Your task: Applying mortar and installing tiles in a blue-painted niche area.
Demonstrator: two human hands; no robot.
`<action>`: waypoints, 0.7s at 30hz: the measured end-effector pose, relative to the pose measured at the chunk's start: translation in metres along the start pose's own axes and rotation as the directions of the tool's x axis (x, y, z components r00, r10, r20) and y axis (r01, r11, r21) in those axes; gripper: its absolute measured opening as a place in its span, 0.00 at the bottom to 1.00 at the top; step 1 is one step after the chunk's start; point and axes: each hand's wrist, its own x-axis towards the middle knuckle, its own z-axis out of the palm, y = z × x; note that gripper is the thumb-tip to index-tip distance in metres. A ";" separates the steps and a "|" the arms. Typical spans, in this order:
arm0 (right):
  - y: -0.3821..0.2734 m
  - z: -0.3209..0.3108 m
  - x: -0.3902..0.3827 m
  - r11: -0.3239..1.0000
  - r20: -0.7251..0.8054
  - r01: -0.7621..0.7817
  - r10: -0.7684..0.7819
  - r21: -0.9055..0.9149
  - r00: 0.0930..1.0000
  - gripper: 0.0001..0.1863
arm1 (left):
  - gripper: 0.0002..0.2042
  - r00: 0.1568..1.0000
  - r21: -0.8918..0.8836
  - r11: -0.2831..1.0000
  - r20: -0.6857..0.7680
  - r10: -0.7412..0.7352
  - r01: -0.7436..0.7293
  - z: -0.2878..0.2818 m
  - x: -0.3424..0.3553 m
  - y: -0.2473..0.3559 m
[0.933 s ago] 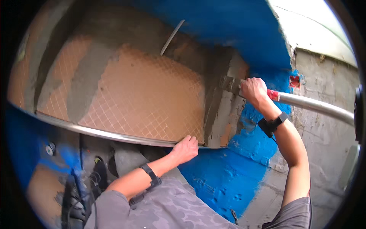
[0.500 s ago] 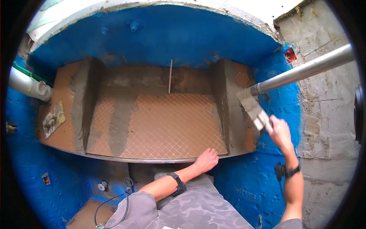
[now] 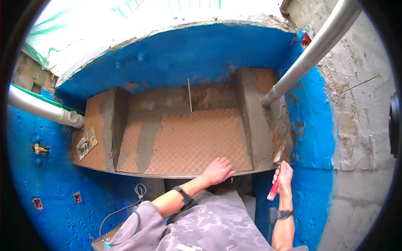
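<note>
Closed around the red handle of a small trowel (image 3: 273, 191) is my right hand (image 3: 285, 175). The trowel's light blade points away from me, against mortar (image 3: 284, 129) on the narrow right-hand section of a brown shelf. My left hand (image 3: 218, 170) lies over the shelf's front edge, right of its middle, fingers stretched onto the cross-hatched brown panel (image 3: 197, 142) and holding nothing. Grey mortar coats the upright divider (image 3: 247, 104) on the right and the divider (image 3: 116, 121) on the left. A mortar-smeared finishing trowel (image 3: 86, 143) rests on the left section.
A metal pipe (image 3: 310, 54) rises from the shelf's right section. A white pipe (image 3: 46, 106) ends beside its left section. A thin pale strip (image 3: 189, 95) stands at the back. Blue-coated walls (image 3: 184, 54) surround the shelf, and a cable (image 3: 113, 217) hangs lower left.
My right hand and the trowel have moved toward me, from near the metal pipe's base to the shelf's right front. My left hand has shifted slightly left. The whole view has turned.
</note>
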 end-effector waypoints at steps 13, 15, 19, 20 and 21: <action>0.001 0.000 0.007 0.986 -0.031 0.020 -0.015 0.164 0.999 0.17 | 0.08 0.814 0.156 0.815 -0.291 -0.503 0.559 -0.057 -0.098 -0.034; 0.004 0.001 -0.003 0.974 -0.040 0.221 -0.219 0.055 0.975 0.17 | 0.09 0.740 0.139 0.733 -0.249 -0.625 0.666 -0.069 -0.122 -0.041; 0.015 0.011 -0.015 0.961 -0.074 0.262 -0.256 0.084 0.964 0.17 | 0.10 0.698 0.117 0.690 -0.182 -0.692 0.714 -0.082 -0.145 -0.060; 0.020 0.012 -0.021 0.963 -0.081 0.259 -0.253 0.080 0.964 0.17 | 0.10 0.701 0.114 0.693 -0.175 -0.691 0.712 -0.080 -0.148 -0.065; 0.022 0.017 -0.029 0.964 -0.088 0.257 -0.251 0.062 0.964 0.17 | 0.10 0.705 0.089 0.701 -0.156 -0.692 0.708 -0.083 -0.151 -0.074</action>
